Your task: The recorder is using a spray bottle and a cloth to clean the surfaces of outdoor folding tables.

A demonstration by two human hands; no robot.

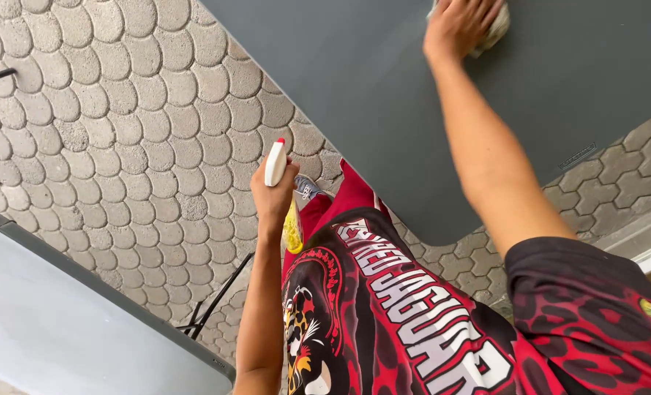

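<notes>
Hands [458,25] outstretched, cloth [495,28] underneath

Cloth [492,29]: pale grey-white, crumpled, mostly hidden, pressed flat against the dark grey panel [559,80] near the top edge of view. Panel: smooth, matt, rounded lower corner, lying over the scalloped paving. Spray bottle [275,164]: white body, small red tip, held roughly upright, clear of the panel, left of it. A yellow part [292,232] shows just below it; its nature cannot be told.
</notes>
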